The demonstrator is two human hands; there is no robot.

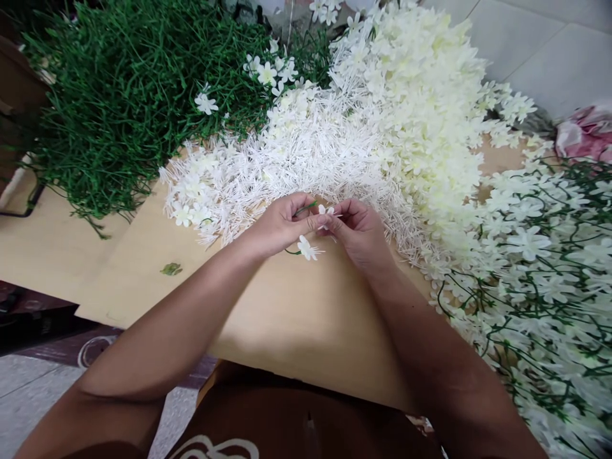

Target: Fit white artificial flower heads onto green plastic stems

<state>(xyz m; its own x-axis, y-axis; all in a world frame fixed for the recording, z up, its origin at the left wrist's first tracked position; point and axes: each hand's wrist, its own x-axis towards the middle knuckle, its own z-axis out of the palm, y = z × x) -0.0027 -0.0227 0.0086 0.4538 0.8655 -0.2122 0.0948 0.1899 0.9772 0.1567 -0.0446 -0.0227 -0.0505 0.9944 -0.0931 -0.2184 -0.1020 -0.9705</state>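
My left hand (297,220) is closed on a green artificial flower stem (306,207). One white flower (308,248) on a green stalk hangs below its fingers, with thin white stamens poking out. My right hand (356,226) pinches a second white flower (326,215), and the fingertips of both hands meet around it. How this flower joins the stem is hidden by the fingers. Just beyond the hands lies a heap of white stamen pieces (329,143).
Green plastic stems (143,89) are piled at the back left. Loose cream-white petals (421,95) form a tall heap at the back right. Flowers on stems (540,287) spread along the right side. A dry leaf scrap (171,269) lies on the cardboard-coloured tabletop (287,312).
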